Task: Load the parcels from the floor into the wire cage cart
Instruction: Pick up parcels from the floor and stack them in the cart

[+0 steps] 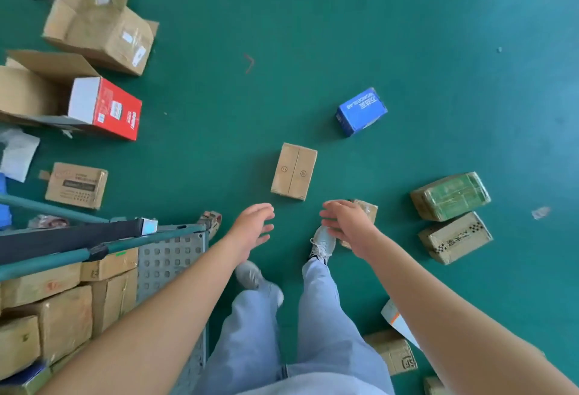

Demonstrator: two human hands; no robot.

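Bare forearms reach out from the bottom of the head view, over pale blue trousers and grey-white trainers on a smooth green floor. Both hands hang in the air with nothing in them: the left hand (pixel 253 228) has its fingers spread and relaxed, and the right hand (pixel 346 222) is likewise loose, fingers fanned, hovering above a small tape-wrapped parcel (pixel 367 208) it does not plainly touch.

Just ahead of the hands lies a plain brown carton (pixel 294 171), oblong, its top seam taped, stamped with two small round marks. Further off sits a glossy blue box (pixel 361 111), tilted on the floor. To the right, a green-printed parcel (pixel 450 196) bound in shiny clear tape rests just beside a brown box with chequered tape (pixel 455 237). Another taped brown box (pixel 395 351) lies near the right leg.

At lower left stands the wire cage cart (pixel 170 261), its grey perforated metal panel facing the person; inside, brown cardboard parcels (pixel 62 310) are stacked close together (edges blurred). Beyond the cart lie a red and white box (pixel 106 108), a printed flat carton (pixel 76 185) and an open torn carton (pixel 100 26).
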